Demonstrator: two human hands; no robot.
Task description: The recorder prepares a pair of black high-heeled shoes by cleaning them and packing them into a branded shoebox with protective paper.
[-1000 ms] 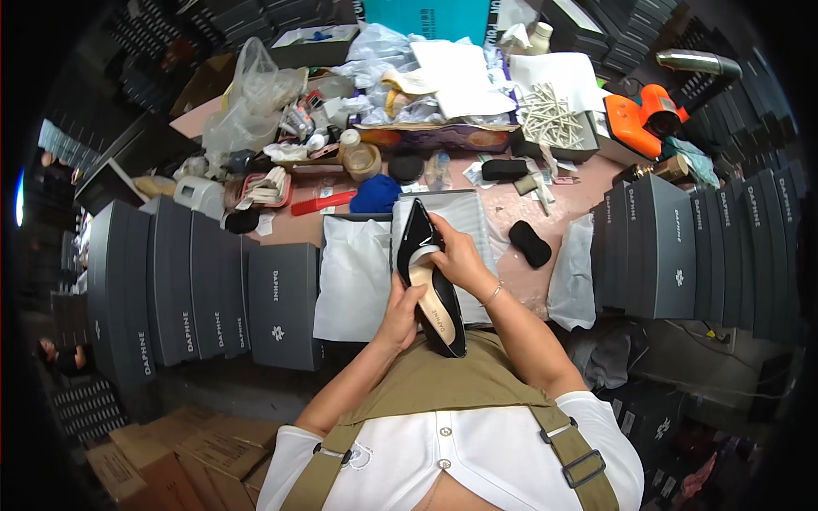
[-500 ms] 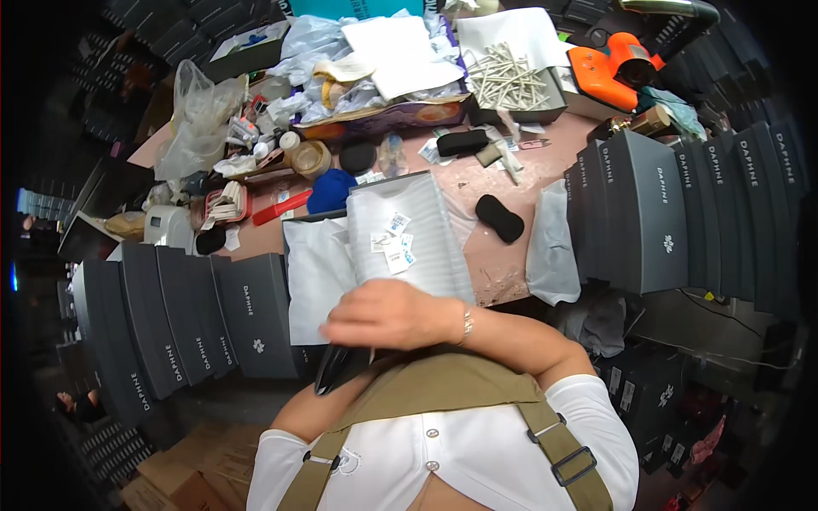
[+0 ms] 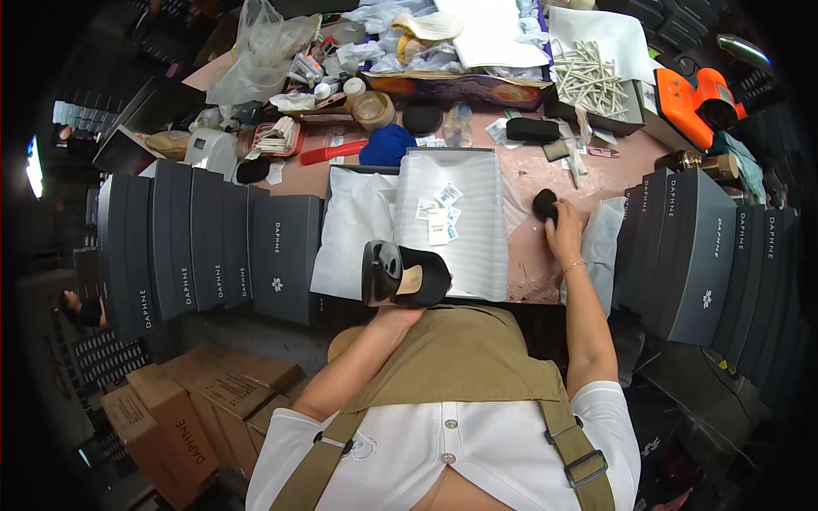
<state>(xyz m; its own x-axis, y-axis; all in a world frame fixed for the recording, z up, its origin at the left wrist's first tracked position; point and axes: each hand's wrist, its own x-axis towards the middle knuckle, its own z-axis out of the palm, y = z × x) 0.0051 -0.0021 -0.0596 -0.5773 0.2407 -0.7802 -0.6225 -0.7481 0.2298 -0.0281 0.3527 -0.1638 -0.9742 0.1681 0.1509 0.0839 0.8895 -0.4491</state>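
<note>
My left hand [image 3: 399,315] is wrapped round a glossy black shoe [image 3: 433,283] from below, its pale insole showing. The shoe is held over the near edge of an open shoe box [image 3: 489,285] lined with white tissue. Small white tags and sachets [image 3: 439,225] lie on that tissue. Out to the right, my right hand [image 3: 565,237] has its fingers closed on a black shoe sponge [image 3: 544,204] at the pink tabletop. The box lid [image 3: 334,243], also lined with white paper, lies to the left of the box.
Dark grey shoe boxes stand in rows at left [image 3: 285,260] and right [image 3: 673,255]. Farther back are a blue cloth [image 3: 388,146], a box of white sticks [image 3: 590,78] and an orange heat-gun-like tool [image 3: 686,102]. White paper [image 3: 607,247] lies beside my right forearm.
My right hand has left the shoe, reached out to the right and closed on the sponge. The shoe has risen in my left hand, its inside now showing. The view has shifted.
</note>
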